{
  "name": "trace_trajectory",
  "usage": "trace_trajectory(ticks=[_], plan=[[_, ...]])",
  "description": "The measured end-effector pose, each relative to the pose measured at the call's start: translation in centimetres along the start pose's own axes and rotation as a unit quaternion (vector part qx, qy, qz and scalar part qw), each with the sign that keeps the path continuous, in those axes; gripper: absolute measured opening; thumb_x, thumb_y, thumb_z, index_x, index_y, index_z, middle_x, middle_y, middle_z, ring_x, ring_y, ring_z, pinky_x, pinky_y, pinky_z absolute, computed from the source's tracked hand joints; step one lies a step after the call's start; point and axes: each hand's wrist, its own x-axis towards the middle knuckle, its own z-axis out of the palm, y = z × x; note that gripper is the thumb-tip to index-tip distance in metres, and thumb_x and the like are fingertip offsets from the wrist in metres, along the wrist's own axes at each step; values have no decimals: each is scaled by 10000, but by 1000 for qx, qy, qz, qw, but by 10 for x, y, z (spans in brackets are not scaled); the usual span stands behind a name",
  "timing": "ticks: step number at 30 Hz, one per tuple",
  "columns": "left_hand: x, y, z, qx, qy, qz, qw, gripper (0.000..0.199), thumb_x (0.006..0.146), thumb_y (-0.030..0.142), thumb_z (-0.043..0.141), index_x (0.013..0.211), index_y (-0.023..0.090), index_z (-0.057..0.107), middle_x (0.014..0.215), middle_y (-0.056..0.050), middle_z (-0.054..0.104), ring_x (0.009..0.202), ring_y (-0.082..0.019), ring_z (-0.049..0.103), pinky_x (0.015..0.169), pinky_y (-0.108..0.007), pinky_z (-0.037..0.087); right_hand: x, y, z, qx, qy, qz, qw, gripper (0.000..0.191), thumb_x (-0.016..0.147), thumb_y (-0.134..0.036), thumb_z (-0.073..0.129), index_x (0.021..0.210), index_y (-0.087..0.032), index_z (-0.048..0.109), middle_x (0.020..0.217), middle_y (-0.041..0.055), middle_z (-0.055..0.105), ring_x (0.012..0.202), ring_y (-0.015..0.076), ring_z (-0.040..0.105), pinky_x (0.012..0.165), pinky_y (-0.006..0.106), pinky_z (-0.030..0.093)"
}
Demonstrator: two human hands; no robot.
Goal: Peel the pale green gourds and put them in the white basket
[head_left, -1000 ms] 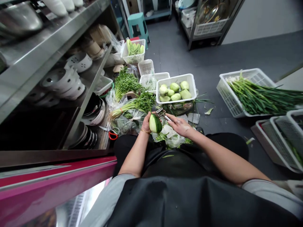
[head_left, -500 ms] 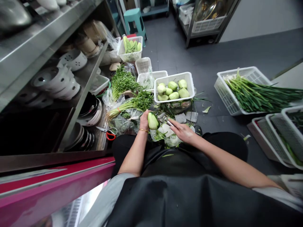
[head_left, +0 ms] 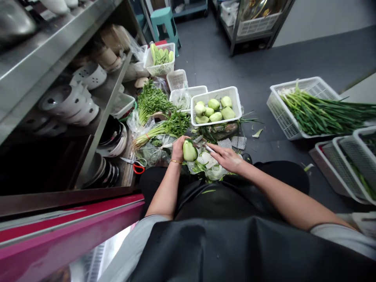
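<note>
My left hand (head_left: 178,149) is closed round a pale green, partly peeled chayote (head_left: 190,151), with darker skin along its upper edge. In my right hand (head_left: 227,158) is a metal peeler (head_left: 208,148), gripped by its handle. The peeler's head is right beside the chayote; whether its blade touches is too small to tell. Below both hands, green peelings (head_left: 199,166) lie among white foam nets (head_left: 210,159) and plastic. Ahead, several peeled chayotes (head_left: 215,116) sit in a white basket (head_left: 192,117).
To the left, leafy green bunches (head_left: 154,100) and red-handled scissors (head_left: 138,168) lie near a metal shelf (head_left: 113,94) with stacked bowls (head_left: 70,103). A basket of long green stalks (head_left: 317,113) and nested crates (head_left: 331,168) stand right. A turquoise stool (head_left: 164,19) is at the back.
The peeler has shifted slightly left and up along the chayote, and the chayote is turned a little in my left hand. My view has tilted slightly.
</note>
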Motion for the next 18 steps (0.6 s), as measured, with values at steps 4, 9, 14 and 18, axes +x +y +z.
trace_trajectory(ticks=[4,9,14,18], plan=[[-3,0,2,-45,-24,-15,999,464,724,601,621,785,142,662,631,-29,638,541,-143,602,541,-258,467,9,-3,11,11,-2,-21,1000,480,941,-272,376,1392,-131,458,1336,102,559,1203,214,546,1023,347,435],[-4,9,-6,-113,-43,-76,990,497,715,648,597,799,159,633,650,-43,645,638,-198,666,591,-299,515,-48,36,27,-19,-116,52,992,418,913,-263,428,1282,-142,584,1159,121,672,1030,245,656,891,364,530],[-5,2,4,-51,-50,-66,995,495,739,631,606,784,140,651,606,-40,631,610,-185,650,571,-278,509,2,3,-13,-12,6,-28,1000,461,948,-307,379,1387,-203,472,1314,62,584,1178,202,567,995,332,459],[-1,-2,5,-55,21,-54,997,451,739,584,647,741,133,637,585,-8,609,494,-115,574,527,-232,483,9,-4,0,-59,-9,-28,998,461,950,-304,402,1403,-234,446,1213,62,655,1039,214,650,897,343,519]])
